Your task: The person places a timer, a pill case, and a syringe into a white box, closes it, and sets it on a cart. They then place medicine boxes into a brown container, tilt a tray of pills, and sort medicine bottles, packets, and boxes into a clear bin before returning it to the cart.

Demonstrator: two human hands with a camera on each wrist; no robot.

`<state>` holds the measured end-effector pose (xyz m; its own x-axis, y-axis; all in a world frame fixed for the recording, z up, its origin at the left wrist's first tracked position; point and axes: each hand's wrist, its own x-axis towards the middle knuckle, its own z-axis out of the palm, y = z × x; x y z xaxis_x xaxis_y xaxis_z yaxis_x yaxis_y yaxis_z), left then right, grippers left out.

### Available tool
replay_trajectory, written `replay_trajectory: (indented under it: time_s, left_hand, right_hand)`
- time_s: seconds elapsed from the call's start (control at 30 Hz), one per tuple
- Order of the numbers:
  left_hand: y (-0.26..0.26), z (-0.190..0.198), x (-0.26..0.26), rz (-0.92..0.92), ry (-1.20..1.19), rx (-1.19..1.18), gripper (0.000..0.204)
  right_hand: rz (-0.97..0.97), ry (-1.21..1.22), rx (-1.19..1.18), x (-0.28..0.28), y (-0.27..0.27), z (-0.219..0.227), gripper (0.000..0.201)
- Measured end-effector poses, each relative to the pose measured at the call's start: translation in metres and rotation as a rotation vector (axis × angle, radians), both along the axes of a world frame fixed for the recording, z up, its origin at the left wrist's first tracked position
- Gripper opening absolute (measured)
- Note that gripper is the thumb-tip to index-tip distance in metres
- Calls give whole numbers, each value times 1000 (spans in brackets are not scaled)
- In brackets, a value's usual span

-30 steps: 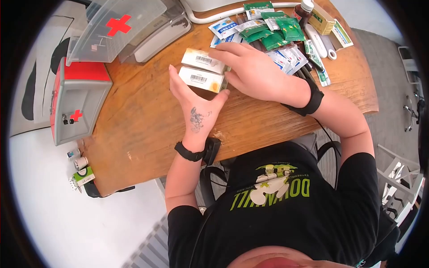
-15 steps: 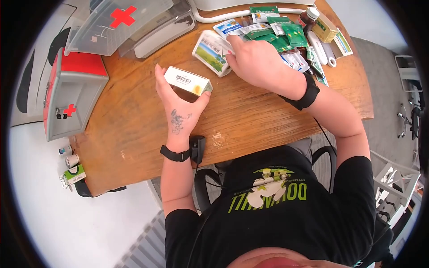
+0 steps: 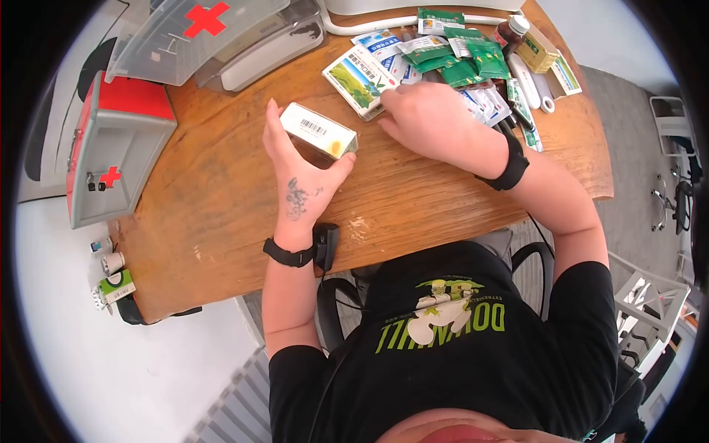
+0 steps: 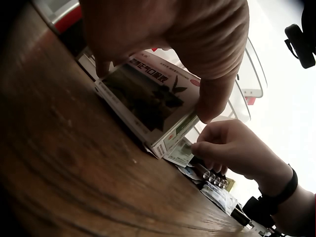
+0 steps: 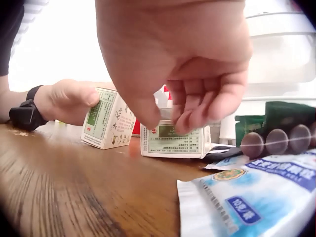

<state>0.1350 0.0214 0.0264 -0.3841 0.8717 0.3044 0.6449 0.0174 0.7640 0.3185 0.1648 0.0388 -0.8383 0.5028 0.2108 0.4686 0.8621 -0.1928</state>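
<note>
My left hand (image 3: pixel 301 173) grips a white medicine box (image 3: pixel 317 130), thumb on one side and fingers on the other. That box stands on edge on the wooden table, its barcode side facing up. In the left wrist view its printed front (image 4: pixel 148 94) shows a dark picture and red lettering. To its right a second medicine box (image 3: pixel 353 80) lies flat, a green landscape printed on top. My right hand (image 3: pixel 437 122) is at this box's right end, fingers loosely curled. From the right wrist, thumb and fingertips overlap the box's green-and-white end panel (image 5: pixel 173 140), set apart from each other.
Green sachets (image 3: pixel 461 63), blue-and-white sachets (image 3: pixel 380 43), a brown bottle (image 3: pixel 511 31) and a white thermometer-like device (image 3: pixel 522 80) crowd the back right. At left stand a red-and-grey first-aid box (image 3: pixel 122 148) and a clear lidded bin (image 3: pixel 188 40). The table's near edge (image 3: pixel 369 258) faces my body.
My right hand has parted the second box from the first, moving it right, and it has gone from tilted to flat. My left hand still holds its box, after shifting slightly left.
</note>
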Motion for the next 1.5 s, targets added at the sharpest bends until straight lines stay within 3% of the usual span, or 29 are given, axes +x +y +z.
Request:
replay_trajectory:
  time_s: [0.3, 0.57, 0.73, 0.93, 1.1, 1.2, 1.37, 1.5]
  left_hand:
    - [0, -2, 1, 0, 6, 12, 119]
    - [1, -7, 4, -78, -4, 43, 117]
    - [10, 11, 34, -183, 207, -66, 108]
    - [31, 12, 53, -277, 427, -65, 86]
    - [33, 13, 57, -347, 514, -152, 74]
    - [32, 13, 59, -302, 563, -173, 74]
    - [38, 11, 85, -76, 625, -225, 71]
    - [45, 18, 97, -1, 582, -258, 71]
  right_hand:
    - [179, 251, -191, -11, 7, -18, 27]
    - [49, 476, -442, 33, 11, 19, 26]
    - [-72, 691, -602, 62, 18, 15, 22]
    - [-99, 899, -563, 77, 25, 5, 17]
    - [-97, 888, -544, 88, 27, 7, 16]
    - [-63, 879, -499, 88, 26, 6, 15]
    - [-33, 851, -331, 88, 21, 13, 14]
    - [-97, 881, -394, 88, 22, 13, 13]
